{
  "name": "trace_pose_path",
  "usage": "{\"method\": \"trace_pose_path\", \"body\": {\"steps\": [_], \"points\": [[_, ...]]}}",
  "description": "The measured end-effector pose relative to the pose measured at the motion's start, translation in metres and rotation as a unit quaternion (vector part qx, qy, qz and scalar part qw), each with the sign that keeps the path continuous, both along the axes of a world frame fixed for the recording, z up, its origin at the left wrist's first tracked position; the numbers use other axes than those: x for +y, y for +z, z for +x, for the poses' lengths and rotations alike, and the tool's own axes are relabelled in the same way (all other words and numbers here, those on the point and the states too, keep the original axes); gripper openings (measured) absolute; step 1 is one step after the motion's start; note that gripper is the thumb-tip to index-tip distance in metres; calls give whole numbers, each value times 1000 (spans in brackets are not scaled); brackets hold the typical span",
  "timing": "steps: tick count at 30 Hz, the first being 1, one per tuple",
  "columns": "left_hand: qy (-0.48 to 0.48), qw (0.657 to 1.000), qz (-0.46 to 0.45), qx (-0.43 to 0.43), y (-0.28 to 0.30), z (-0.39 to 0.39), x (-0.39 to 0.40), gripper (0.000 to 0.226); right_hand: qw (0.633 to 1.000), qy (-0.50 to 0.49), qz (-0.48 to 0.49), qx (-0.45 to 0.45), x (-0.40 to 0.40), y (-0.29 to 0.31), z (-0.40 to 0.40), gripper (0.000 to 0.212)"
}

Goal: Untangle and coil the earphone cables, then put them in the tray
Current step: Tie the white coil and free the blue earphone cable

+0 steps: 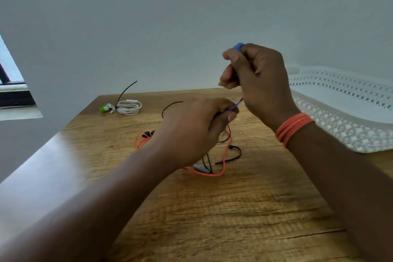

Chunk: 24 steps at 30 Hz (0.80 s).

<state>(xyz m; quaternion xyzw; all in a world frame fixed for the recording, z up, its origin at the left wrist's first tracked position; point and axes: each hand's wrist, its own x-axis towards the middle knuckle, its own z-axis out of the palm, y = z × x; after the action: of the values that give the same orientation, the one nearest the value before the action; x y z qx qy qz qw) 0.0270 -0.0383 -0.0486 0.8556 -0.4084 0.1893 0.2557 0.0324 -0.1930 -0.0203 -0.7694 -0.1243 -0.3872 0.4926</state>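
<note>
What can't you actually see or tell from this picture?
- Head view: the thin blue earphone cable mostly vanishes inside the right hand and left hand.
- The tangled orange and black cables run under the left hand.
- The white perforated plastic tray is cut off by the right edge, contents unseen.

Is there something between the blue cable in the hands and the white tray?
Nothing visible. The blue cable is held in the air between both hands, and the tray lies just beyond the right hand.
</note>
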Motion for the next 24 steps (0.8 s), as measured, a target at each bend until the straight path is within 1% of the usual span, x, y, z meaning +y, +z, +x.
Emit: {"method": "trace_pose_path", "body": {"steps": [2, 3, 5, 8, 9, 12, 14, 16, 17, 19, 24], "points": [[31, 998, -39, -42, 8, 3, 8, 23, 993, -52, -103, 26, 2, -5, 3, 27], [48, 995, -64, -53, 12, 6, 13, 22, 988, -47, -136, 55, 3, -7, 3, 28], [78, 990, -98, -63, 16, 12, 20, 18, 980, 17, -148, 129, 7, -9, 0, 36], [78, 988, -127, -51, 17, 16, 26, 13, 956, 139, -92, 240, 11, -6, -8, 59], [68, 987, -141, -33, 16, 17, 26, 12, 948, 167, -76, 261, 12, -5, -11, 61], [10, 976, -207, 62, 12, 18, 20, 15, 927, 247, -5, 281, 11, 0, -15, 51], [-38, 961, -241, 128, 10, 16, 15, 24, 911, 296, 53, 283, 10, 1, -14, 46], [-65, 950, -259, 162, 9, 13, 12, 32, 894, 330, 108, 284, 10, 0, -14, 44], [-66, 950, -258, 161, 9, 13, 11, 35, 887, 340, 132, 285, 10, 0, -15, 44], [-54, 959, -245, 131, 9, 13, 13, 37, 876, 353, 165, 286, 11, -1, -14, 44], [-32, 969, -225, 99, 8, 17, 15, 48, 857, 367, 211, 293, 14, -4, -14, 46]]}}
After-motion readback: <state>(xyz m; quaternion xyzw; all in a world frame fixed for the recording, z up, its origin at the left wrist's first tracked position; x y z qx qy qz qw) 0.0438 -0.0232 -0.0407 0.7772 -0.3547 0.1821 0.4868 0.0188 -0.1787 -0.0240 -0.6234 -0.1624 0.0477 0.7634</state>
